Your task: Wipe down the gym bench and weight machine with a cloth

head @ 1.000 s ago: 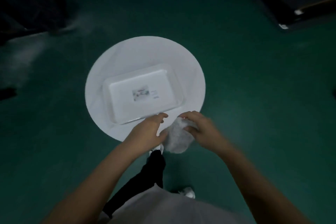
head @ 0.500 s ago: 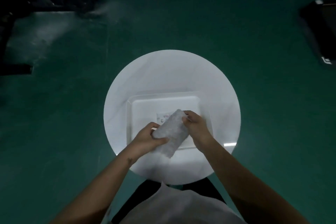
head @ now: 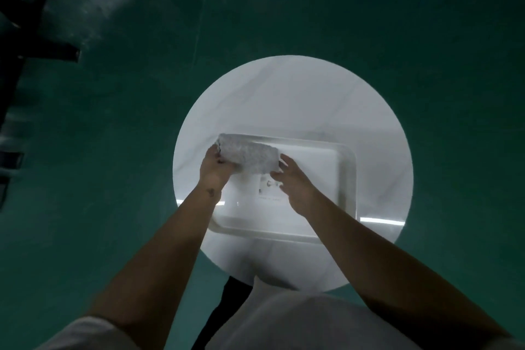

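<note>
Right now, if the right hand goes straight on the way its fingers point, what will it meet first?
Most likely the crumpled white cloth. The right hand points up-left at the cloth's near end, which its fingertips seem already to touch, above the white rectangular tray. Depth is unclear.

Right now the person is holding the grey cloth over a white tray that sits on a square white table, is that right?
Not quite: the table is round, not square, as the head view shows. The rest holds: the left hand grips the grey cloth, with the right hand at its other end, over the white tray on that table.
</note>
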{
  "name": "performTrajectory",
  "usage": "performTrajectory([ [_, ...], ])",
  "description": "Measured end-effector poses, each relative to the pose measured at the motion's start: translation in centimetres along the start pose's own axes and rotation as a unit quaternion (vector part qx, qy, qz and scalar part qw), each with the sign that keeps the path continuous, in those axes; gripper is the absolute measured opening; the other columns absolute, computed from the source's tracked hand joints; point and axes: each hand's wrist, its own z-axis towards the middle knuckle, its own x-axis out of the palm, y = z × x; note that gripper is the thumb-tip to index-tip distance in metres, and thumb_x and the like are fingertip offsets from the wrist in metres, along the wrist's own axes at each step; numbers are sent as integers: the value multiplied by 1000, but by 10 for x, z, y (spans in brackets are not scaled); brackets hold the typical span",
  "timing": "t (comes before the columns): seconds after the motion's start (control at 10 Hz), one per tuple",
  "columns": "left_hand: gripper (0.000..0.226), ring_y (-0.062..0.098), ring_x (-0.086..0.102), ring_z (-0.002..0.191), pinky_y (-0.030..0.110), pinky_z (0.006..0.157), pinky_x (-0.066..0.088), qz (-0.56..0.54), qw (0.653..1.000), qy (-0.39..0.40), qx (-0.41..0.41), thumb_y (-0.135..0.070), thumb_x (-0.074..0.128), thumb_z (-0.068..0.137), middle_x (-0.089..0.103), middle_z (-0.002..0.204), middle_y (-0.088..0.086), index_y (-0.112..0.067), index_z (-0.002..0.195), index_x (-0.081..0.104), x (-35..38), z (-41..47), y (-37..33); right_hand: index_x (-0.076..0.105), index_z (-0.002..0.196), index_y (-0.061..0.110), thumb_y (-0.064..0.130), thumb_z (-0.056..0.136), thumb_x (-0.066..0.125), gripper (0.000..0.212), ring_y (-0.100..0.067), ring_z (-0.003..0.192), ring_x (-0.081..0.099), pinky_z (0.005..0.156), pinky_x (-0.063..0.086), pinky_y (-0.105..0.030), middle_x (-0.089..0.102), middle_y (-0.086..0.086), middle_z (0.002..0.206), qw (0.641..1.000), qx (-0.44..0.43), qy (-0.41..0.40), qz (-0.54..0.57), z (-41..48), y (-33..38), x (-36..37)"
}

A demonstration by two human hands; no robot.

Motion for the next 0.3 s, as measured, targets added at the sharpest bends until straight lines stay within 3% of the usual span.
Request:
performTrajectory([
  [0.1, 46, 21, 48, 119, 26, 93, 39, 14, 1000, -6, 24, -3, 56, 87, 51, 121, -1, -14, 131, 45, -3, -1, 8, 40, 136, 17, 1, 89, 53, 51, -18, 125, 41, 96, 31, -27, 38, -3, 145, 998, -19, -29, -49, -4, 1, -3],
  [0.2, 45, 23, 50, 119, 24, 88, 40, 42, 998, -11, 48, 1, 54, 86, 50, 133, 8, -14, 129, 49, -5, -7, 16, 56, 110, 17, -9, 85, 51, 36, -12, 93, 56, 77, 39, -24, 63, -2, 109, 987, -154, -46, -1, -35, 31, -20],
  [0.3, 37, 20, 54, 105, 24, 86, 40, 77, 995, -5, 55, -5, 55, 86, 54, 128, 10, -13, 123, 55, -6, -19, 15, 61, 95, 20, -7, 86, 49, 32, -10, 80, 60, 72, 45, -21, 68, 7, 84, 942, -334, -35, -1, -92, 86, -44],
])
